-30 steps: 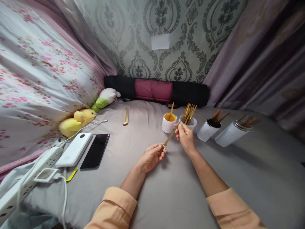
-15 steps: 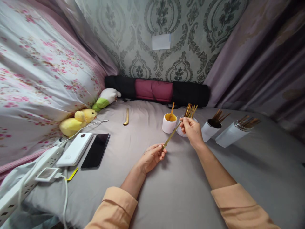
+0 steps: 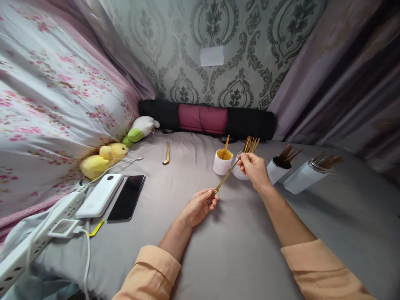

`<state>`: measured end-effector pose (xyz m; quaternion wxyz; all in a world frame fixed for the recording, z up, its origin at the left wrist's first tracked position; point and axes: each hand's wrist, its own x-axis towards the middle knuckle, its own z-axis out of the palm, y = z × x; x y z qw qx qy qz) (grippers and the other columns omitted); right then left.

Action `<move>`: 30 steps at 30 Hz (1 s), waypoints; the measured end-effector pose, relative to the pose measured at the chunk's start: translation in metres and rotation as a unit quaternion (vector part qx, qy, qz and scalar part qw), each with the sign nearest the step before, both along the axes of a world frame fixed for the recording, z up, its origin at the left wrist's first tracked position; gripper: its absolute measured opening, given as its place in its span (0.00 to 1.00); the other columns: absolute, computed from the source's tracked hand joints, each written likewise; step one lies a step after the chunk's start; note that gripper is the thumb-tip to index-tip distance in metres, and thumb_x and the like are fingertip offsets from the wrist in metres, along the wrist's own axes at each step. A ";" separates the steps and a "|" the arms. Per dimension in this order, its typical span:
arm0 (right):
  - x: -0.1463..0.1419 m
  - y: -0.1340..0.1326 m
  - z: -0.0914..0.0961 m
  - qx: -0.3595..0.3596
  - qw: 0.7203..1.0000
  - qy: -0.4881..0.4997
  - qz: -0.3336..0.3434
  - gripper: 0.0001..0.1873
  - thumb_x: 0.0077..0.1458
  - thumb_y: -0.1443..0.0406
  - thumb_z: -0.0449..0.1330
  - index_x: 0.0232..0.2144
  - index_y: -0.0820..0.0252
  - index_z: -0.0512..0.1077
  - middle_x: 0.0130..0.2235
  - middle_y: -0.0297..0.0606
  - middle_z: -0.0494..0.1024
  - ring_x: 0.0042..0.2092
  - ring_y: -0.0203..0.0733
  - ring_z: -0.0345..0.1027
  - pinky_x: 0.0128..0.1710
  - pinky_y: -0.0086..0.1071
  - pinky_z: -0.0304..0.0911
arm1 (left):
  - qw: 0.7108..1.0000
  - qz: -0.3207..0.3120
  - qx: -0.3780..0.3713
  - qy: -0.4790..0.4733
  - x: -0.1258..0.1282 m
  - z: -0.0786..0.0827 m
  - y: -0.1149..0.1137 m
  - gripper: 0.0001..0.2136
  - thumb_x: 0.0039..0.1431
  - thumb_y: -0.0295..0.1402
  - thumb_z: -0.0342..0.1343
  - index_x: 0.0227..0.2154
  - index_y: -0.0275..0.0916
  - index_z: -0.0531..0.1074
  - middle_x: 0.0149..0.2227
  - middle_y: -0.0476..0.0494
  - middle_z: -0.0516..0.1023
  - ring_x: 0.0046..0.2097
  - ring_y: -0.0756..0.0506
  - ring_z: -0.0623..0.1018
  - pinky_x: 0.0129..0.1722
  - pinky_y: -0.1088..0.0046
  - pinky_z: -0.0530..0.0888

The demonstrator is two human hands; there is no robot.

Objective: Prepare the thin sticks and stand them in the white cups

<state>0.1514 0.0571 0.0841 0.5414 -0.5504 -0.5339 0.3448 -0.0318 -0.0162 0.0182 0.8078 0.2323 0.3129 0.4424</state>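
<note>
My left hand [image 3: 199, 205] rests on the grey bed sheet [image 3: 225, 246], fingers pinched on the lower end of a thin gold stick [image 3: 224, 180] that slants up to the right. My right hand [image 3: 254, 168] is closed round a stick at the clear cup [image 3: 240, 171] of several gold sticks [image 3: 251, 144]. Left of it stands a white cup [image 3: 222, 162] with yellow contents and one stick in it.
Two more white containers [image 3: 276, 169] [image 3: 301, 176] of brown sticks lean at the right. A loose gold piece [image 3: 166, 153] lies further back. A phone [image 3: 127, 197], power bank [image 3: 99, 196], power strip [image 3: 34, 239], plush toys [image 3: 100, 156], floral bedding and a black-and-maroon roll [image 3: 206, 119] border the left and back.
My right hand has moved up and right, from the stick's upper end to the clear cup of sticks. My left hand has kept its hold in place.
</note>
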 end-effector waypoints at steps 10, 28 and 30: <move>0.008 0.006 0.016 0.027 0.999 0.027 -0.021 0.16 0.48 0.55 0.55 0.26 0.63 0.69 0.21 0.34 0.69 0.18 0.27 0.56 0.14 0.22 0.52 | 1.000 0.008 -0.023 -0.009 -0.002 0.000 0.000 0.08 0.53 0.29 0.53 0.35 0.30 0.69 0.29 0.40 0.72 0.26 0.53 0.71 0.26 0.79 0.67; 0.036 0.034 0.055 0.093 0.989 0.017 -0.112 0.14 0.50 0.57 0.55 0.23 0.62 0.68 0.19 0.34 0.69 0.16 0.28 0.55 0.13 0.24 0.50 | 0.999 0.019 -0.035 -0.036 -0.006 0.002 -0.001 0.10 0.53 0.29 0.54 0.37 0.30 0.70 0.30 0.43 0.71 0.28 0.54 0.70 0.29 0.79 0.68; 0.037 0.037 0.058 0.100 0.988 0.014 -0.116 0.14 0.50 0.57 0.55 0.23 0.61 0.68 0.19 0.34 0.69 0.16 0.28 0.55 0.12 0.24 0.50 | 0.999 0.019 -0.035 -0.036 -0.006 0.002 0.000 0.10 0.53 0.29 0.54 0.37 0.30 0.70 0.30 0.43 0.71 0.28 0.54 0.70 0.29 0.79 0.68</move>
